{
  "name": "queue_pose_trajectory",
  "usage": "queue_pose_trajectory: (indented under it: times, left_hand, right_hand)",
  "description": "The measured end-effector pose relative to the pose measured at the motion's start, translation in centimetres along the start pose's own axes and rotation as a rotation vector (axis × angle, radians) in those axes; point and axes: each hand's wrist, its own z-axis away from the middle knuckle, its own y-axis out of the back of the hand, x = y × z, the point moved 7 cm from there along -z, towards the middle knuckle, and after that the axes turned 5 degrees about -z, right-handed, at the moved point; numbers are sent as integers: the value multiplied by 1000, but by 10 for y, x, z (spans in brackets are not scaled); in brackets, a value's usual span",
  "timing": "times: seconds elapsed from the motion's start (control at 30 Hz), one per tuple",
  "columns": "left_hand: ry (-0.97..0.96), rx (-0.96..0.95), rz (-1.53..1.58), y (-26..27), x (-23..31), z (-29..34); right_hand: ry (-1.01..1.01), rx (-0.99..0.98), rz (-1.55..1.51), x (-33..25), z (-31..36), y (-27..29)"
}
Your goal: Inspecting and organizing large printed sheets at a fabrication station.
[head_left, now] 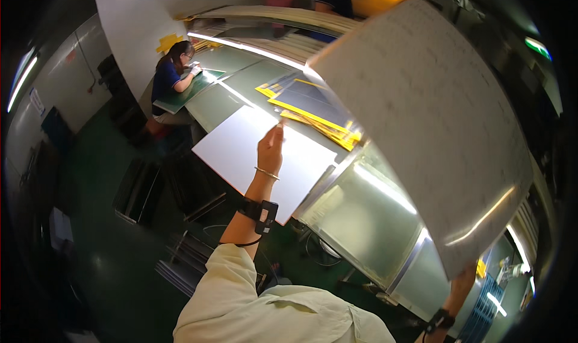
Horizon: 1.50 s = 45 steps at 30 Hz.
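My left hand is above a large white sheet lying on the light table. Its fingers are drawn together in a pinch; what they hold, if anything, is too small and blurred to name. A big thin grey panel with faint marks and a shiny lower edge rises tilted on the right. At its lower corner, my right hand grips it, with most of the fingers hidden behind the panel. Yellow-edged dark frames are stacked just beyond the white sheet.
A seated co-worker bends over a green board at the far left of the table. The glass-topped table continues to the right, lit by tube lights. Dark racks stand on the floor at left. More people are behind the far shelf.
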Motion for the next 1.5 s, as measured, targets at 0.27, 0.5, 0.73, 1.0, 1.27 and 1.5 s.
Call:
queue_pose_trajectory:
  times: [0.27,0.5,0.73,1.0,1.27,1.5]
  left_hand:
    - [1034,1134,-668,231,-247,157]
    - [872,557,-40,151,-347,138]
    - [620,707,634,218,-180,142]
    - [460,981,145,343,17,321]
    - [296,1345,-661,372,121,443]
    - [612,1306,-1086,399,38,517]
  right_hand:
    - [98,-66,-166,-180,-239,-295]
    - [-14,-802,-1231,-205,-373,-449]
    - [15,-1099,-451,-171,-198,-485]
    - [-448,-1157,-143,-29,-13,-488]
    - [490,-1108,566,4,59,-510]
    - [456,-1178,724,30,70,-499]
